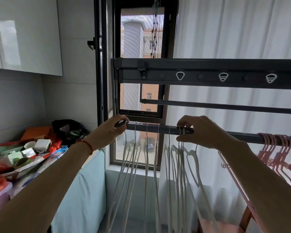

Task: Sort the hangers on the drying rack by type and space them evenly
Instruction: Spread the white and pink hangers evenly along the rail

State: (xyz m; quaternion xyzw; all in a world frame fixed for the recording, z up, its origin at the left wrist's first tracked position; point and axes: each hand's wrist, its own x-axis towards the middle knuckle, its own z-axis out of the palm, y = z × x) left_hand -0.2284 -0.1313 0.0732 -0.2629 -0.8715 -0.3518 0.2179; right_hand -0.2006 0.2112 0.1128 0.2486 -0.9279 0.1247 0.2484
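Both arms reach up to the dark rail (pixel 165 128) of the drying rack. The left hand (pixel 115 130) curls round the rail's capped left end, its fingers clamped there beside the first white hangers (pixel 138 158). The right hand (pixel 198 132) pinches a bunch of white hooks, fingers closed on them. Between the hands three hooks sit spaced with bare rail around them. Pink hangers (pixel 279 148) crowd the far right stretch.
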